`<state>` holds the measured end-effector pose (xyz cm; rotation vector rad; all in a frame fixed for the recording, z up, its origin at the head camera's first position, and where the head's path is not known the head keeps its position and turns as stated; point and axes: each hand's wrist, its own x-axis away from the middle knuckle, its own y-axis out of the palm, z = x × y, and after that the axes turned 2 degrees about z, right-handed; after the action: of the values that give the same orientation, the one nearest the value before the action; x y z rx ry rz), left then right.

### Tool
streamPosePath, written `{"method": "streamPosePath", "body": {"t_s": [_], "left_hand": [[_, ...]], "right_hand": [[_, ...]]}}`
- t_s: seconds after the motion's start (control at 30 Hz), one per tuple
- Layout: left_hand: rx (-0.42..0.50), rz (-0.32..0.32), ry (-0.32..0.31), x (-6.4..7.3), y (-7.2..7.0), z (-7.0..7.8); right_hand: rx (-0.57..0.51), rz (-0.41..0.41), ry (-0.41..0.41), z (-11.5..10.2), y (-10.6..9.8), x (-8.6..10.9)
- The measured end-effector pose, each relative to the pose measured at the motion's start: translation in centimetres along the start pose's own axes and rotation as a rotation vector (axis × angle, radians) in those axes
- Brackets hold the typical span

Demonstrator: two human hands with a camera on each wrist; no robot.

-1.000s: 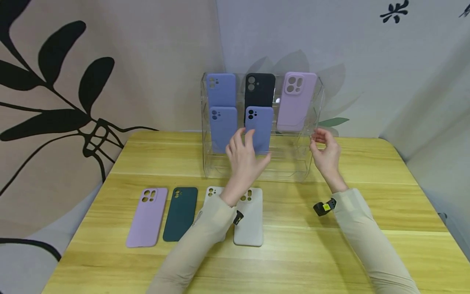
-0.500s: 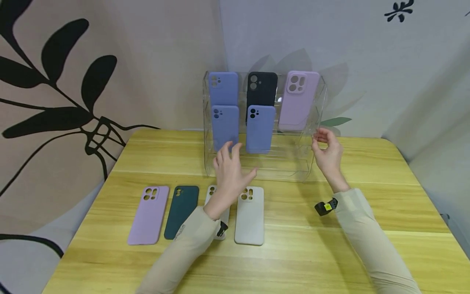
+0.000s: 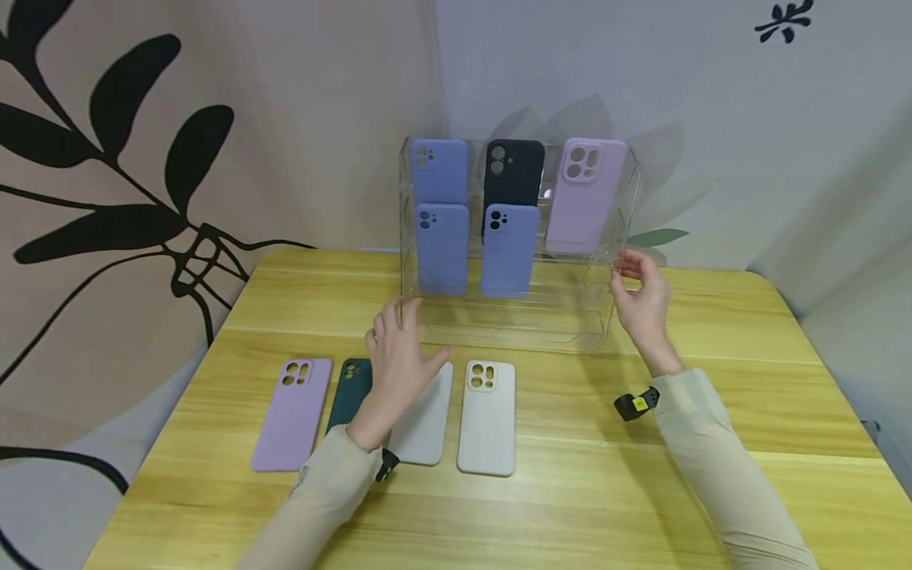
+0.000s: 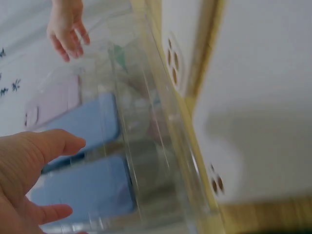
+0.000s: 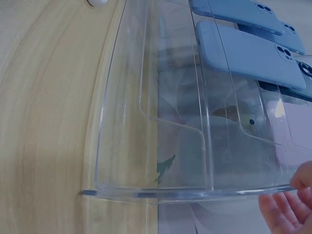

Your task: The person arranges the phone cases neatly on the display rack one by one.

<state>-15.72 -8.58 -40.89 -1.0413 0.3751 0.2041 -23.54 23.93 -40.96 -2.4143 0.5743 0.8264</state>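
Note:
My left hand (image 3: 397, 360), fingers spread and holding nothing, is over the table just in front of the clear stand's left corner. Below it lie a dark green phone case (image 3: 349, 396) and a white phone case (image 3: 419, 431), both partly covered by the hand. My right hand (image 3: 644, 305) pinches the right side edge of the clear acrylic display stand (image 5: 204, 194), thumb on one face and fingers on the other. On the stand's tiers lean several cases: blue ones such as the front blue case (image 3: 509, 253), a black case (image 3: 514, 178) and a light purple case (image 3: 586, 194).
A purple phone case (image 3: 292, 416) lies at the left end of the table row, and another white case (image 3: 487, 419) at its right end. The wooden table (image 3: 570, 507) backs onto a pale wall (image 3: 328, 119) with a black leaf pattern.
My left hand has moved left and toward me, from in front of the blue cases to above the table row. The right hand stays at the stand's side edge.

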Motion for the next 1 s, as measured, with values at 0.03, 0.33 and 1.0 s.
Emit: {"method": "streamPosePath", "body": {"t_s": [0.03,0.33,1.0], "left_hand": [[-0.006,-0.002,-0.01,0.1,-0.3,-0.4],[-0.024,0.02,-0.117,1.7,-2.7,-5.1],[-0.132,-0.191,-0.386,3.2,-5.5,-13.1]], "right_hand": [[0.002,-0.002,0.002,0.0,0.0,0.0],[0.012,-0.003,0.011,0.0,0.0,0.0],[0.004,0.007,-0.003,-0.1,0.1,-0.1]]}}
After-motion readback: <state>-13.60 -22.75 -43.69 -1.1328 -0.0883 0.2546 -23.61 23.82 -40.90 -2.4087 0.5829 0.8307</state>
